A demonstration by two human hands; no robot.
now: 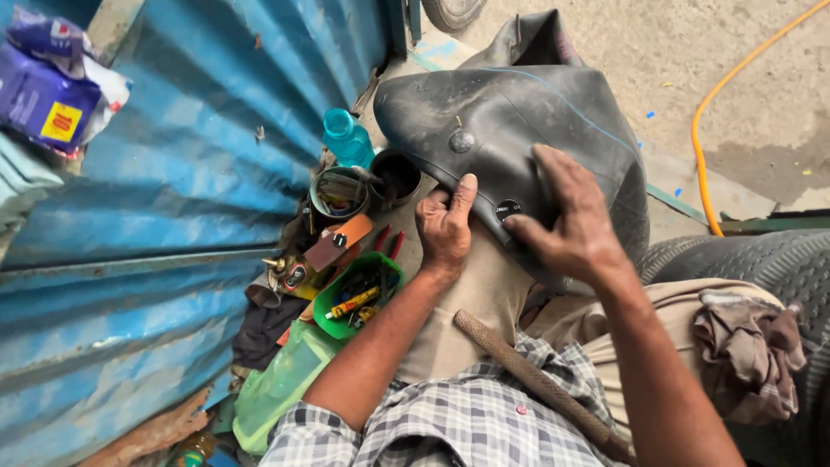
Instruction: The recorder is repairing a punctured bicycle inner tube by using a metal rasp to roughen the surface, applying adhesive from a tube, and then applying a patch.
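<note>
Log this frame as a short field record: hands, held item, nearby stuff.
left hand: grips lower edge of black inner tube, thumb up on the rubber
right hand: flat on tube, fingers around round patch
tube: draped over the knee, valve showing
nearby left: green tray of small tools, two tins, teal bottle
lap: rough metal rasp
backdrop: blue corrugated sheet
</note>
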